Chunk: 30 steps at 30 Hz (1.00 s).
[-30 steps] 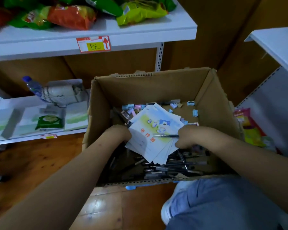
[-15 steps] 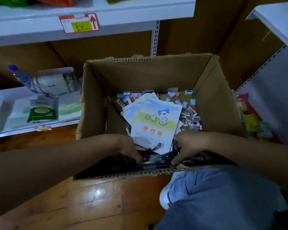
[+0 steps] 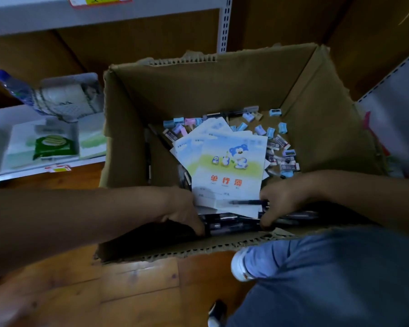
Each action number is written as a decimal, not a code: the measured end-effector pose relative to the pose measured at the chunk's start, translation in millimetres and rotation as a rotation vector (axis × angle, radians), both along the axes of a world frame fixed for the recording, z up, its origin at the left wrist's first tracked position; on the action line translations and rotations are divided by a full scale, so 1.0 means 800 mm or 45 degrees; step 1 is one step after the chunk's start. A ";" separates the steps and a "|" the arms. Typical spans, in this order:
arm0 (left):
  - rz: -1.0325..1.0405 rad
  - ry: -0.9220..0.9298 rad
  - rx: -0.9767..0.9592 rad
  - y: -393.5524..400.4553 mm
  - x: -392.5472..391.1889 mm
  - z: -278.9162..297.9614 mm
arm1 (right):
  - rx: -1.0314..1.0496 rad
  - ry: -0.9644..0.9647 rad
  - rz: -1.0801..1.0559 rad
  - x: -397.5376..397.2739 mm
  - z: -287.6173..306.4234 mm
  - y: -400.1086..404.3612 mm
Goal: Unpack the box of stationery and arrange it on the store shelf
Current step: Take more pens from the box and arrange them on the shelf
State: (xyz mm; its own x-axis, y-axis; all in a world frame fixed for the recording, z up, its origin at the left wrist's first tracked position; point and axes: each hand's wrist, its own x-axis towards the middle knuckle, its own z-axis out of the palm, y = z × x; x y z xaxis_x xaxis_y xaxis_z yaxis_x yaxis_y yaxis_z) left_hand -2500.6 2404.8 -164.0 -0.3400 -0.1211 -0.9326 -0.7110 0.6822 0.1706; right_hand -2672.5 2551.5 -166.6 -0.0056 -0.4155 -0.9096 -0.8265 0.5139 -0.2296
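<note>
An open cardboard box (image 3: 222,83) stands on the wooden floor. Inside lies a fanned stack of notebooks (image 3: 229,171) with a cartoon cover, small pastel erasers and sharpeners (image 3: 267,133) at the back, and a pile of dark pens (image 3: 229,224) along the near wall. My left hand (image 3: 184,211) reaches into the near left of the box with fingers curled round the pens' left ends. My right hand (image 3: 279,204) curls round their right ends. One pen (image 3: 244,202) lies across the top notebook by my right hand.
A white store shelf (image 3: 45,168) at the left holds packets, a wrapped bundle and a water bottle (image 3: 12,88). Another shelf runs above with a price tag (image 3: 99,0). A white shelf unit (image 3: 397,95) stands at the right. My bent knee in jeans (image 3: 340,274) is beside the box.
Both hands moved from the notebooks toward the near wall of the box and closed round the pile of pens. The view tilted down and closer to the box.
</note>
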 end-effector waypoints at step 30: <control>0.810 0.482 0.366 0.004 -0.012 0.057 | 0.087 -0.173 -1.018 -0.037 0.136 0.013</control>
